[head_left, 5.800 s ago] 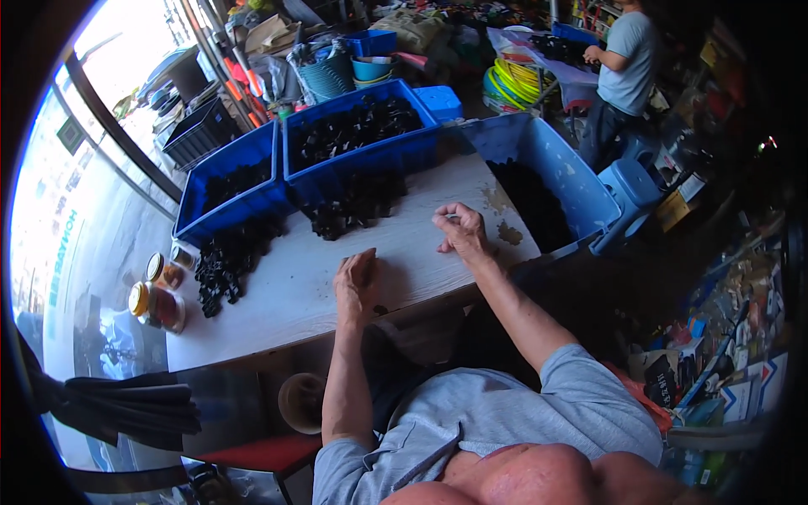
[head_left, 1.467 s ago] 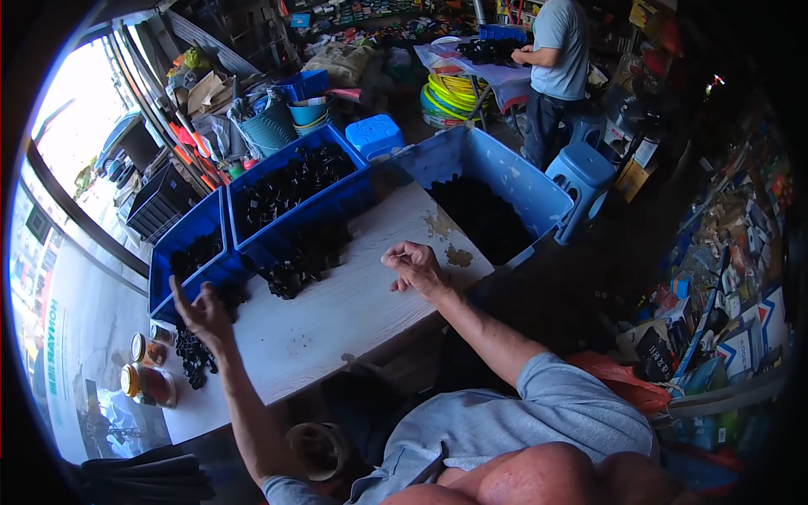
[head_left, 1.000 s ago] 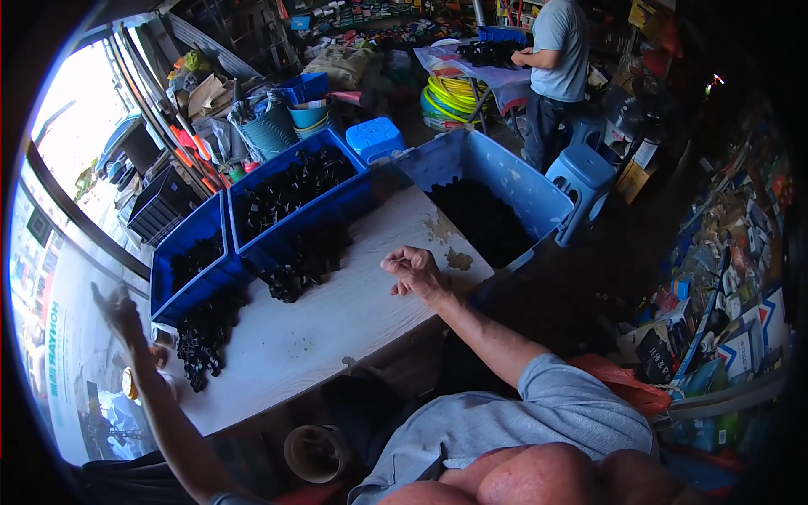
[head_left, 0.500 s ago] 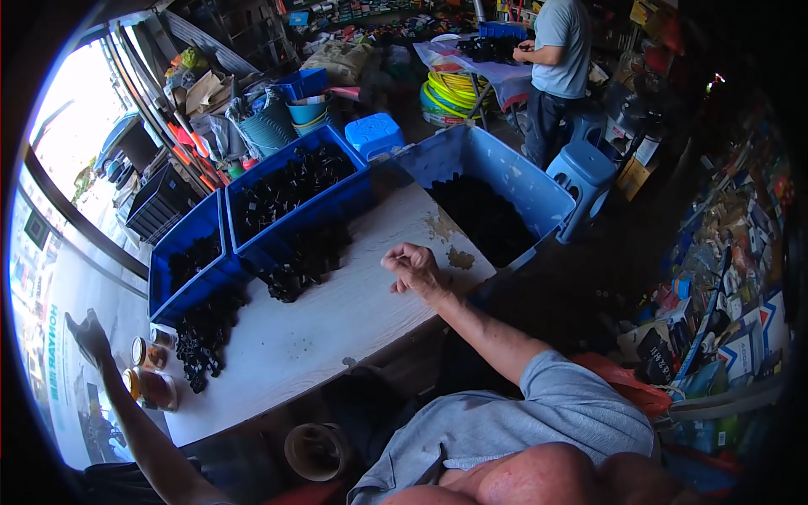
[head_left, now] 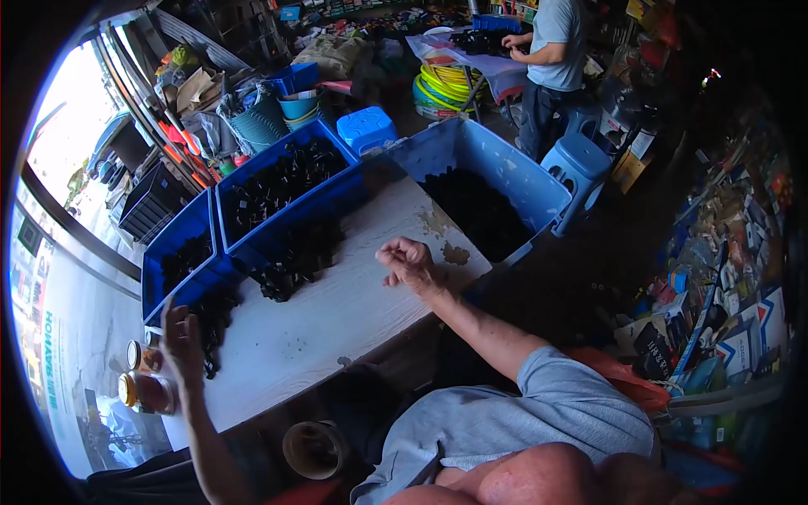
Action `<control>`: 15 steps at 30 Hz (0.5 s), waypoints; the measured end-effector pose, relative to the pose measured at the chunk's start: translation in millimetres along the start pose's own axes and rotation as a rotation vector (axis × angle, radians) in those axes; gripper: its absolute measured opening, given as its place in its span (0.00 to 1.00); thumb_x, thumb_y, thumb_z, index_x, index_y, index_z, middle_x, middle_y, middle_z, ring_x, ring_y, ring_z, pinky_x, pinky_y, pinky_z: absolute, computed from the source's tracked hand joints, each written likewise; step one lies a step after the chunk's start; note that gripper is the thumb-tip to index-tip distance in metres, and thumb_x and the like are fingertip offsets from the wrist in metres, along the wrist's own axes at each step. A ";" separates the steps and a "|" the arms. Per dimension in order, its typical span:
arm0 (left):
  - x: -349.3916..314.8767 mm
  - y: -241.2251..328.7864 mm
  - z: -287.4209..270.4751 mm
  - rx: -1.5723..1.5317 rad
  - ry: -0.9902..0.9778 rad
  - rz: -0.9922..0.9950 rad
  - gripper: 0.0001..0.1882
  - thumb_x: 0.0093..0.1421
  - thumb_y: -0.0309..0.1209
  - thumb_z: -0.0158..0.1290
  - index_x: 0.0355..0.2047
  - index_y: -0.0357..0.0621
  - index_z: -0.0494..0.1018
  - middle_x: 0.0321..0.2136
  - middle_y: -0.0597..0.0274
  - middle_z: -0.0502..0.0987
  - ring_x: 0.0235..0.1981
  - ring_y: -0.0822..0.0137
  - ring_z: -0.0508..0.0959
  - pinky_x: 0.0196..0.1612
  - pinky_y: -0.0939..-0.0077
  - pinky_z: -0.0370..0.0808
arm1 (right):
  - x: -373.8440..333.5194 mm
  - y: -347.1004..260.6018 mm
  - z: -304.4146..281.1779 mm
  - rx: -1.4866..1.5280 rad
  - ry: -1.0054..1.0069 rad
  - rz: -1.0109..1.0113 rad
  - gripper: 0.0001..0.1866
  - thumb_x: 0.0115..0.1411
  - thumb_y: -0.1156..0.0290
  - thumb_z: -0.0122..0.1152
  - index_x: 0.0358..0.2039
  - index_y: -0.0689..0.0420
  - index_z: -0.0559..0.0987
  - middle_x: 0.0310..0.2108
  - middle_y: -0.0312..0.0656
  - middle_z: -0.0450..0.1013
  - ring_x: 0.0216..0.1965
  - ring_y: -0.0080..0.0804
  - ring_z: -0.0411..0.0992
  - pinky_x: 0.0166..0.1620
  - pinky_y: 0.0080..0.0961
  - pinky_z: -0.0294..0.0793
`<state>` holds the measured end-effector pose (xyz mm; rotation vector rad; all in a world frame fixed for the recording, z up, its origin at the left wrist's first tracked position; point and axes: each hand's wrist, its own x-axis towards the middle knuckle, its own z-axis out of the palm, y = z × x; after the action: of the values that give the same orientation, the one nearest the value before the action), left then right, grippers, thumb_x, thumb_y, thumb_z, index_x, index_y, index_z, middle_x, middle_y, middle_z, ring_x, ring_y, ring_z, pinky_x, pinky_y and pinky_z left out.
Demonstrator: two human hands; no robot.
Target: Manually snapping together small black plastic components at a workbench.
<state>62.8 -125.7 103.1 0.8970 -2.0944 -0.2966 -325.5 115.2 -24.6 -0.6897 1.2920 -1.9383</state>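
Note:
My left hand point(head_left: 182, 341) is raised at the table's left end, fingers stretched up and apart, with nothing visible in it. It overlaps the edge of a heap of small black parts point(head_left: 215, 324) in the view. Over the white tabletop point(head_left: 337, 316), my right hand point(head_left: 406, 263) has its fingers curled and the thumb pressed to them; whatever may be in them is too small to make out. A second black heap point(head_left: 290, 271) lies between the two hands, against the blue crates. Beside my left hand stand glass jars point(head_left: 151, 392), one with a yellow lid.
Blue crates point(head_left: 220, 227) with black parts line the far edge. A big light-blue tub point(head_left: 513, 181) holds dark pieces on the right. Blue stools point(head_left: 581, 160) stand behind it. Another person point(head_left: 557, 50) works at a far table. A round bucket point(head_left: 316, 449) sits below the near edge.
My left hand has moved right, from beyond the jars to the near-left black heap. My right hand keeps its curled shape over the table. The view has shifted slightly.

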 end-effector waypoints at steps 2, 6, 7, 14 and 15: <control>-24.8 7.8 17.0 -0.023 -0.070 -0.032 0.30 0.63 0.25 0.58 0.66 0.49 0.67 0.50 0.54 0.79 0.42 0.65 0.81 0.42 0.76 0.80 | -1.2 -1.2 8.4 0.029 0.028 -0.055 0.10 0.62 0.66 0.67 0.35 0.59 0.77 0.22 0.33 0.72 0.15 0.18 0.68 0.25 0.24 0.82; -53.6 18.4 62.7 0.100 -0.093 0.114 0.36 0.59 0.29 0.63 0.67 0.45 0.64 0.61 0.48 0.71 0.55 0.56 0.76 0.56 0.65 0.75 | -3.5 -6.0 -2.1 -0.092 -0.094 -0.015 0.10 0.63 0.66 0.67 0.35 0.59 0.77 0.23 0.33 0.72 0.15 0.18 0.69 0.26 0.25 0.83; -58.2 28.9 68.3 0.098 -0.116 0.083 0.38 0.58 0.33 0.64 0.68 0.43 0.62 0.62 0.47 0.69 0.61 0.51 0.72 0.63 0.60 0.69 | -3.1 -4.2 -0.3 -0.091 -0.093 -0.014 0.10 0.63 0.66 0.67 0.35 0.59 0.77 0.23 0.33 0.72 0.15 0.18 0.69 0.26 0.25 0.83; -70.7 24.0 115.7 0.149 -0.212 -0.082 0.49 0.56 0.48 0.64 0.72 0.45 0.54 0.68 0.34 0.57 0.69 0.36 0.57 0.68 0.45 0.58 | -3.0 -0.7 2.8 -0.007 -0.048 -0.039 0.10 0.62 0.66 0.68 0.34 0.57 0.77 0.23 0.31 0.72 0.16 0.17 0.69 0.27 0.25 0.83; -71.6 23.2 120.8 0.149 -0.211 -0.082 0.49 0.56 0.48 0.64 0.72 0.45 0.54 0.68 0.34 0.57 0.69 0.36 0.57 0.68 0.45 0.58 | -2.1 2.1 2.2 -0.007 -0.028 -0.064 0.10 0.62 0.66 0.69 0.34 0.57 0.77 0.22 0.31 0.72 0.16 0.17 0.69 0.27 0.25 0.83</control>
<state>-11.7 -71.2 -5.3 1.0820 -2.3013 -0.2914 -322.0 115.1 -25.8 -0.7681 1.2744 -1.9687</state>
